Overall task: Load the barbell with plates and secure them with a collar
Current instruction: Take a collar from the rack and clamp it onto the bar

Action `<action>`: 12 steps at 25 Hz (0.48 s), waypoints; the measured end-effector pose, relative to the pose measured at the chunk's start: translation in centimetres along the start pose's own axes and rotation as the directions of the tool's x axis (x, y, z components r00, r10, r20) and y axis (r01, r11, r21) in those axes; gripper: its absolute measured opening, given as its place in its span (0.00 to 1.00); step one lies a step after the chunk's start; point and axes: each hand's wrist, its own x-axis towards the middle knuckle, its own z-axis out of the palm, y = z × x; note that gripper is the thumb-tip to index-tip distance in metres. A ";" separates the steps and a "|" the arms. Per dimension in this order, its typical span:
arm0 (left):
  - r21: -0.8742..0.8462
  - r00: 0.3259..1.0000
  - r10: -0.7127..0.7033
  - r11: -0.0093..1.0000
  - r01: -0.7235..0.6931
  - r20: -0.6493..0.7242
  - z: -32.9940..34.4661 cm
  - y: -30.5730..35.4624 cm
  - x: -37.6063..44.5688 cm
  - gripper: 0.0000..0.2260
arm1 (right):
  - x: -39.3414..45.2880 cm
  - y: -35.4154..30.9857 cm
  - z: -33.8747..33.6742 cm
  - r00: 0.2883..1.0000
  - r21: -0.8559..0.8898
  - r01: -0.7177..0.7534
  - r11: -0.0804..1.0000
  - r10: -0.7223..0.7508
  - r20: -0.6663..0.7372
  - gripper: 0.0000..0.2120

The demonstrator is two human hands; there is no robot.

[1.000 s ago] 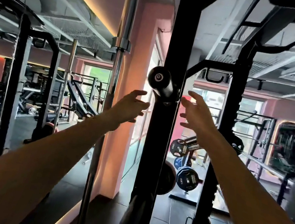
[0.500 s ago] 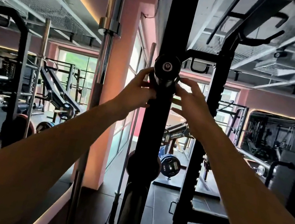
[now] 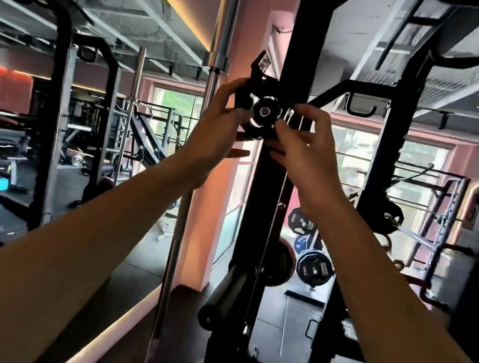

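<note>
Both hands (image 3: pixel 215 132) (image 3: pixel 305 148) grip black collar (image 3: pixel 254 100).

Both arms bare, stretched forward and up from the lower corners of the view, converging near centre. Left hand (image 3: pixel 214 127) raised, palm turned inward, fingers curled round the left side of a black collar (image 3: pixel 255 94); thumb lies low, pointing right. Right hand (image 3: pixel 304 143) at the same height, just beside the left, back of hand toward the camera, fingertips (image 3: pixel 300 109) pinched on the collar's right edge. Wrists slightly bent back. The hands are close but not touching each other.
</note>
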 end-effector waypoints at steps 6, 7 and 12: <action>0.020 0.993 0.013 1.000 -0.015 0.121 1.7 3.4 -6.7 0.17 | -6.3 -3.9 -3.6 0.993 0.048 -0.115 0.992 0.114 0.021 0.15; 0.016 0.987 0.022 1.000 -0.024 0.158 2.8 3.8 -7.9 0.18 | -7.6 -4.6 -4.8 0.991 0.033 -0.137 0.990 0.137 0.010 0.16; -0.076 0.940 0.053 0.997 -0.029 0.336 8.9 5.0 -16.0 0.19 | -14.9 -7.9 -11.3 0.956 -0.016 -0.281 0.960 0.278 -0.093 0.16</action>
